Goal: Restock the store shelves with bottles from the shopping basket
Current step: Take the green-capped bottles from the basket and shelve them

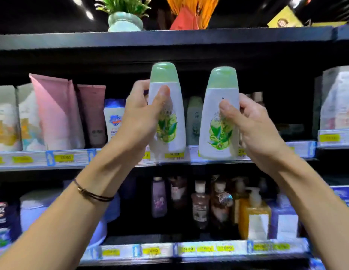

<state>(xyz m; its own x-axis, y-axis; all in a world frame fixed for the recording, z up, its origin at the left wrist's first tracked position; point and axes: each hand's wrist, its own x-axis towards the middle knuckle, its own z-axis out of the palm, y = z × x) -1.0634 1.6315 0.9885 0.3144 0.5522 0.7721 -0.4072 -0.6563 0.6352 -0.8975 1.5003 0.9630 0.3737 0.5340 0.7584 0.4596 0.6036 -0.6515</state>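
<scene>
Nearest the camera, two bare forearms reach up and forward, a dark cord bracelet [92,194] round the left wrist. Past them the left hand [138,115] grips a white bottle with a green cap [176,114], thumb laid across its front, fingers curled round behind. Matching it, the right hand [255,125] grips a second bottle [222,86] of the same kind, thumb on the label, fingers wrapped round the far side. Hands are apart, with a gap between the two bottles, both of which are upright with labels to the camera. Their bases overlap the price rail [72,158] of the shelf just past the hands, so by my reading they are held in front of the shelf lip, not yet set on it. Beyond the gap between them stands a pale grey-green bottle [194,121]. Dark space shows past the right hand, likely room for stock. Left of the left hand are pink tubes [54,114] and a white-and-blue bottle [114,117]. Below the hands is a lower shelf of mixed bottles [199,203], blurred. Above them is a potted plant [125,20]. No shopping basket in view, so what remains in it cannot be told. Judgement: mid-task, with this pair at the shelf and setting down and release left to do.
</scene>
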